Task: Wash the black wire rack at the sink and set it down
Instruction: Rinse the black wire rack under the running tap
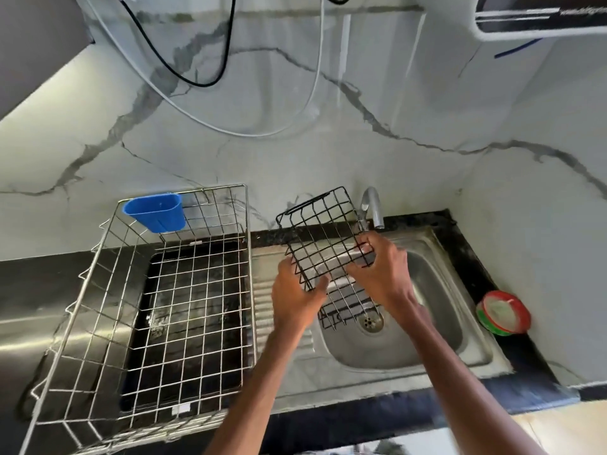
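One black wire rack [323, 238] is held up over the sink [437, 290] by two hands. The left hand [295, 293] has its fingers curled at the near-left corner, and the right hand [382, 274] is gripped on the right edge. The long axis is run from the tabletop's front edge toward the back, with the far end tilted up beside the one tap [372, 206]. One steel basket [197, 290] carrying one blue cup [154, 211] is seen at the left.

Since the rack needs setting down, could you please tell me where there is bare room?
Free: inside the silver basket, below the blue cup; the ribbed drainboard between basket and basin. Crowded: the basin, under the left hand, right hand and black rack.
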The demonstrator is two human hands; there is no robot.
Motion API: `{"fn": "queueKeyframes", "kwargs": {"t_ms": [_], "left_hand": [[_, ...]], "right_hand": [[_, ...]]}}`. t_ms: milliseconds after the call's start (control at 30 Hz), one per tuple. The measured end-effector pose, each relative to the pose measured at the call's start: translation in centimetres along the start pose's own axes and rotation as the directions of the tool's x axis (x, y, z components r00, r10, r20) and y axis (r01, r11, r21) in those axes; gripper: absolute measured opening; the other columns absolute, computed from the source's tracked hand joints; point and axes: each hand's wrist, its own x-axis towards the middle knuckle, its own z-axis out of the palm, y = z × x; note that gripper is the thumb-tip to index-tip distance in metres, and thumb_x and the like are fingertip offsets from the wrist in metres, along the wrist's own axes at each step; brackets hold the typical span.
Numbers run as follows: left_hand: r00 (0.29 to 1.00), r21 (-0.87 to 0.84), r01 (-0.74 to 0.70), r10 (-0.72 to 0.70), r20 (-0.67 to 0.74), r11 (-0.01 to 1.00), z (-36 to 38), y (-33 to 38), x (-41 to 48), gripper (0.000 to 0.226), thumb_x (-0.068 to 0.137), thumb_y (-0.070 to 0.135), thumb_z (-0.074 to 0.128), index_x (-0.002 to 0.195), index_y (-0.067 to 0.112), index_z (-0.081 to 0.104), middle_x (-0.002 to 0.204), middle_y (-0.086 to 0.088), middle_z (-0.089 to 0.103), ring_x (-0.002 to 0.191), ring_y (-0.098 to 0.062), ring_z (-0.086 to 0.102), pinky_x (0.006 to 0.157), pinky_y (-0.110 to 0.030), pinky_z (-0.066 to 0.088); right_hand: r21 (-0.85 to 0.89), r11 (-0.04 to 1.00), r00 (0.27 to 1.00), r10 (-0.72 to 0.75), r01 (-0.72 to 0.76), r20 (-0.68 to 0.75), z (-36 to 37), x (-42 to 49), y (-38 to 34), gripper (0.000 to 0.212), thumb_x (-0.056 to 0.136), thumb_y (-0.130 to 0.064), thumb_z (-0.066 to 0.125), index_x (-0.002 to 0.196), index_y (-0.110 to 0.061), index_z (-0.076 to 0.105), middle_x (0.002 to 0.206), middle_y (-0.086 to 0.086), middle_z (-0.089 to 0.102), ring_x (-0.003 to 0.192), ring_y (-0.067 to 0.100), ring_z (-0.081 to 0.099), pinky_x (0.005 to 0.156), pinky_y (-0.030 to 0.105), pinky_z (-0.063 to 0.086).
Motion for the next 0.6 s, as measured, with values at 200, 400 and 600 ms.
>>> {"fn": "queueKeyframes", "kwargs": {"t_ms": [200, 400, 600], "left_hand": [[0.974, -0.32, 0.198, -0.151, 0.168, 0.927, 0.2, -1.0, 2.1, 0.124, 0.059, 0.057, 0.096, 0.156, 0.018, 0.03, 0.153, -0.014, 0.046, 0.125, -0.021, 0.053, 0.102, -0.034, 0.049], [0.912, -0.405, 0.386, -0.278, 0.301, 0.829, 1.6, -0.7, 2.6, 0.141, 0.042, 0.073, 0.094, 0.157, 0.014, 0.035, 0.15, -0.013, 0.053, 0.132, -0.025, 0.058, 0.105, -0.045, 0.054], [0.916, -0.372, 0.399, -0.343, 0.21, 0.838, 4.6, -0.7, 3.0, 0.14, 0.033, 0.083, 0.09, 0.149, 0.017, 0.048, 0.138, -0.009, 0.064, 0.12, -0.022, 0.067, 0.089, -0.04, 0.064]], "right_hand": [[0.087, 0.994, 0.993, 0.059, -0.068, 0.106, -0.1, 2.7, 1.7, 0.047, 0.075, -0.012, 0.079, 0.118, -0.013, 0.061, 0.064, -0.002, 0.058, 0.036, 0.001, 0.04, 0.037, 0.011, 0.037], [0.061, 0.995, 0.963, 0.062, -0.081, 0.263, -0.8, 4.6, 4.2, 0.053, 0.077, -0.018, 0.081, 0.124, -0.019, 0.058, 0.077, -0.013, 0.056, 0.053, 0.001, 0.045, 0.045, 0.01, 0.041], [0.042, 0.997, 0.931, 0.051, -0.071, 0.361, -1.0, 5.1, 7.8, 0.05, 0.079, -0.013, 0.079, 0.126, -0.014, 0.062, 0.106, -0.014, 0.058, 0.078, 0.001, 0.055, 0.055, 0.006, 0.043]]}}
